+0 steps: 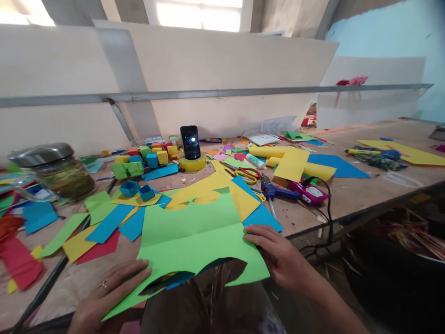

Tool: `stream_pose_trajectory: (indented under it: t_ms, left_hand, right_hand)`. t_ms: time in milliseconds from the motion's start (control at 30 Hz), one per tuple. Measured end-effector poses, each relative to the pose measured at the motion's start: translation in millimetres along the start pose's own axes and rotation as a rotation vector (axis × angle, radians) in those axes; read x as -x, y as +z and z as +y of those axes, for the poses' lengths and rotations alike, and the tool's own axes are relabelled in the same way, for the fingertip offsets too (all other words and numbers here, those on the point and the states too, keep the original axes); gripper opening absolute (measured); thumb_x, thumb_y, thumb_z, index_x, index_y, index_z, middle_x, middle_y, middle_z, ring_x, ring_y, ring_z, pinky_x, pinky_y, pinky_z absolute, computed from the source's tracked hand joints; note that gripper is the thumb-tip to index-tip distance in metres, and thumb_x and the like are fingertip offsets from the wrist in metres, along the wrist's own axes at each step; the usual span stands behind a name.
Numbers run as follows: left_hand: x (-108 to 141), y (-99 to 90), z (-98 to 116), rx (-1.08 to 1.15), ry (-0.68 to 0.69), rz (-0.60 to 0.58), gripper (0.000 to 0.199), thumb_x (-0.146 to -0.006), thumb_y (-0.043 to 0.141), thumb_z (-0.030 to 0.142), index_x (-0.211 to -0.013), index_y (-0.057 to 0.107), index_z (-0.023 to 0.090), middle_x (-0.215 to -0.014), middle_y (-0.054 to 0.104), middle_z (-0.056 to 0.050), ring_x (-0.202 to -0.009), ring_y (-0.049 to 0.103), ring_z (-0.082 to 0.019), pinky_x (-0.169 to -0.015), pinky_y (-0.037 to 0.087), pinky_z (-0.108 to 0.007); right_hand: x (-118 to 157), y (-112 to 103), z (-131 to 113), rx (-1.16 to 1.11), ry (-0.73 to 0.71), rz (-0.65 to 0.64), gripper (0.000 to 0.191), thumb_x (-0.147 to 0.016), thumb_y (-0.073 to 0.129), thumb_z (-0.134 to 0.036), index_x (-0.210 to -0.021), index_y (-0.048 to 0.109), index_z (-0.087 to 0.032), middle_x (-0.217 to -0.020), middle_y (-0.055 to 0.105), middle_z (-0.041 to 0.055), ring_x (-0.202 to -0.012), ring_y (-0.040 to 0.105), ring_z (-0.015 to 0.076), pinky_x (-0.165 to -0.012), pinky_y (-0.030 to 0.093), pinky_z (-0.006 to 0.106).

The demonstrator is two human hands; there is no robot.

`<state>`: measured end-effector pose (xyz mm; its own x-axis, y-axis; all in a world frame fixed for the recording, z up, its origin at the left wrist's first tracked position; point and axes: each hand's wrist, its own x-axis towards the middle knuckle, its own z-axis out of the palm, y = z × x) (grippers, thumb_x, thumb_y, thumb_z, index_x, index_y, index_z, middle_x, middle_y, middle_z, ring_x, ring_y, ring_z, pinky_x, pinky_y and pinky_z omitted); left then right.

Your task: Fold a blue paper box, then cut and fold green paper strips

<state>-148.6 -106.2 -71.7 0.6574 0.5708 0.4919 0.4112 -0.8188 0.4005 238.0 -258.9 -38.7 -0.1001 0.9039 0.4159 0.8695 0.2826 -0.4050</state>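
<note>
Plainly, the bare left hand point(113, 285) lays its fingers over the left side of the cut-out light-green paper sheet point(187, 236), which spans both hands at the wooden counter point(292, 220); light, even support would probably spare the narrow strips beside its curved gaps. The bare right hand point(287, 257) touches the right edge. Whether either grip pinches, I cannot tell.

2 overexposed windows point(200, 16); edges seemingly stretched, soft.

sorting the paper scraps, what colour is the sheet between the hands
Green, clearest in the head view.
</note>
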Motion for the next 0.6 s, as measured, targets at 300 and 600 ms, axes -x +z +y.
stream_pose_trajectory:
  t_ms: [300,600]
  left_hand:
    - [-4,1.0,2,0.002,0.05,-0.004,0.035,-0.088,0.054,0.04,-0.121,0.063,0.037,-0.123,0.064,-0.005,-0.111,0.062,-0.023,-0.091,0.055,-0.032]
    - [-4,3.0,-4,-0.062,0.103,-0.017,0.044,-0.081,0.064,0.036,-0.125,0.06,0.033,-0.125,0.063,-0.005,-0.109,0.064,-0.021,-0.089,0.055,-0.025]
  right_hand:
    - [1,-3,-2,0.016,0.001,0.037,0.046,-0.082,0.042,-0.001,-0.118,0.061,-0.023,-0.122,0.064,0.0107,-0.114,0.058,0.0203,-0.093,0.052,0.036]
    - [2,-18,12,0.113,0.015,0.239,0.031,-0.087,0.048,-0.009,-0.105,0.066,-0.026,-0.102,0.071,0.0048,-0.095,0.067,0.0165,-0.083,0.056,0.028]
